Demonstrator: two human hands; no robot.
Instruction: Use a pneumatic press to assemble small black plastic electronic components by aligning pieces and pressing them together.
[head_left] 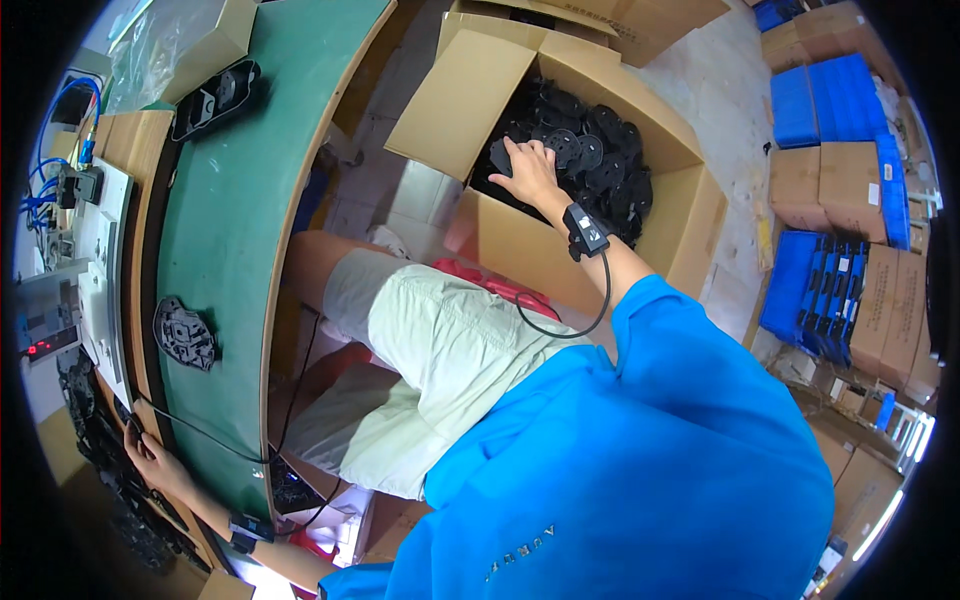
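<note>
My right hand (530,178) reaches over an open cardboard box (520,245) heaped with black plastic parts (605,165). Between its thumb and fingers is a dark rounded plastic part (500,156), which the hand seems to grip at the box's left side. Far to the left, my left hand (155,466) rests at the wooden edge by the green table (225,230). Its fingers curl around something dark and small, too unclear to name. A black molded plastic part (187,333) lies on the table above that hand.
A black tray-like part (215,100) lies at the table's far end, beside a carton with clear plastic (170,55). A white plate fixture (105,280) with blue tubes stands left. More black parts (120,490) lie beyond my left hand. Stacked cartons (850,190) line the right.
</note>
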